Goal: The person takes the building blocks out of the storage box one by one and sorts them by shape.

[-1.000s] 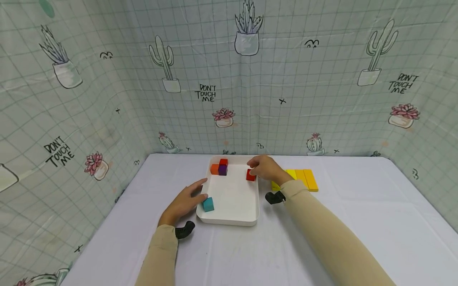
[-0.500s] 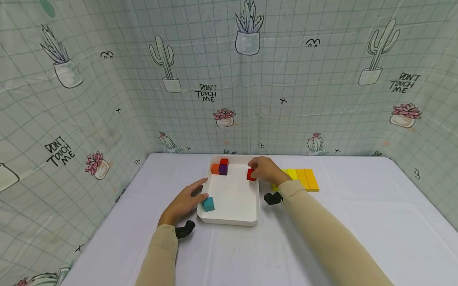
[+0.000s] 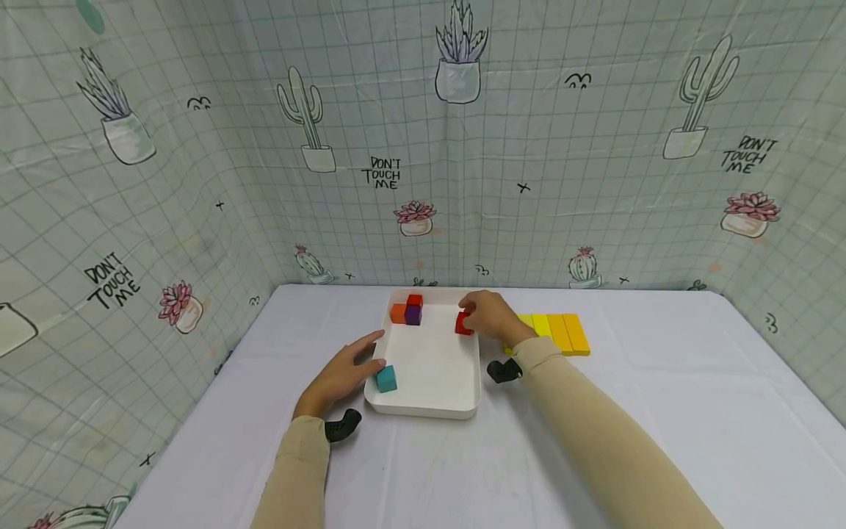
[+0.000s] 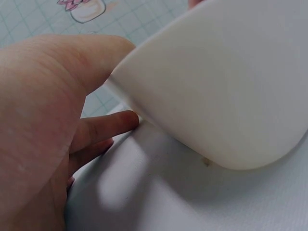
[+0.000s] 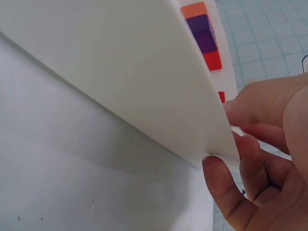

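A shallow white tray (image 3: 429,408) stands on the table, its outer wall filling much of both wrist views. My left hand (image 3: 340,378) rests along its left side, fingers fairly straight. The thumb reaches over the rim beside a teal cube (image 3: 386,379) in the near left corner. Over the right rim, my right hand (image 3: 492,314) holds a red cube (image 3: 463,324) between thumb and index finger; the wall hides most of this cube in the right wrist view. In that view one finger touches the tray's outer wall.
In the tray's far left corner an orange cube (image 3: 398,314), a purple cube (image 3: 413,315) and another red cube (image 3: 414,300) sit together. Yellow blocks (image 3: 558,332) lie side by side right of the tray, partly behind my right forearm. A patterned cloth (image 3: 456,184) surrounds the table.
Both hands stay almost where they were. The right wrist has shifted slightly left, and the red cube under that hand has barely moved.
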Available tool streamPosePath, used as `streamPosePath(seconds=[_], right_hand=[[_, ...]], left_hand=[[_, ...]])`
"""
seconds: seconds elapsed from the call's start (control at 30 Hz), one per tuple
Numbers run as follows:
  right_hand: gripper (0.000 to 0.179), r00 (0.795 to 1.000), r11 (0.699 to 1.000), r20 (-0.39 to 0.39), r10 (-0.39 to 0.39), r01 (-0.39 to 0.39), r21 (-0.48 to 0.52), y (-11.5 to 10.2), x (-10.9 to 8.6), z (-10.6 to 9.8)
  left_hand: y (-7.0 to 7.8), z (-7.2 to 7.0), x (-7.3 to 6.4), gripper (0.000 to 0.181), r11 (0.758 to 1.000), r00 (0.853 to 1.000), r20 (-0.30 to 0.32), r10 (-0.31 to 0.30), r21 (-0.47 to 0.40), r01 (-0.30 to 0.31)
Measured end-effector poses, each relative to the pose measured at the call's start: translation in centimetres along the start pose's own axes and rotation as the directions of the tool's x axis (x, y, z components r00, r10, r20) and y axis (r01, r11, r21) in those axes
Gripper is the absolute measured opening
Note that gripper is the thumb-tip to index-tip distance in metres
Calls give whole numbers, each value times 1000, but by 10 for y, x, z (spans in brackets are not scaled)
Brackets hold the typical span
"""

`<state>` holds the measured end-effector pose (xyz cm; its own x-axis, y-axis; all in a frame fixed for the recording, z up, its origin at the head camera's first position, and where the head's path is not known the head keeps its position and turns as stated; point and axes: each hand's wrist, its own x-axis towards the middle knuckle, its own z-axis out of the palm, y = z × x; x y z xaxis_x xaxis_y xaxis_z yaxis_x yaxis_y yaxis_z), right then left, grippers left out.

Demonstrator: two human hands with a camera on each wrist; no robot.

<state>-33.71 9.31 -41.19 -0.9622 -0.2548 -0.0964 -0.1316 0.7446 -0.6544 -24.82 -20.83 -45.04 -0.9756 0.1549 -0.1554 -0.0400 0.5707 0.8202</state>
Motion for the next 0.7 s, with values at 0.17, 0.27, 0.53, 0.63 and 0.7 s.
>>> streamPosePath(seconds=[0.17, 0.27, 0.53, 0.63, 0.7], right_hand=[[41, 999, 998, -26, -47, 48, 41, 3, 1, 0], [42, 997, 994, -47, -66, 69, 84, 5, 2, 0], [45, 994, 972, -104, -35, 58, 228, 5, -2, -3], [42, 991, 958, -130, -19, 55, 281, 6, -4, -4], [40, 989, 949, -146, -13, 58, 310, 6, -6, -4]], left_hand=[[0, 0, 0, 62, 1000, 1000, 0, 0, -10, 0], [0, 0, -1, 62, 1000, 1000, 0, -3, -13, 3], [1, 0, 0, 61, 1000, 1000, -2, -1, 2, 1], [1, 0, 1, 61, 1000, 1000, -1, -7, 9, 7], [1, 0, 1, 62, 1000, 1000, 0, -6, 10, 6]])
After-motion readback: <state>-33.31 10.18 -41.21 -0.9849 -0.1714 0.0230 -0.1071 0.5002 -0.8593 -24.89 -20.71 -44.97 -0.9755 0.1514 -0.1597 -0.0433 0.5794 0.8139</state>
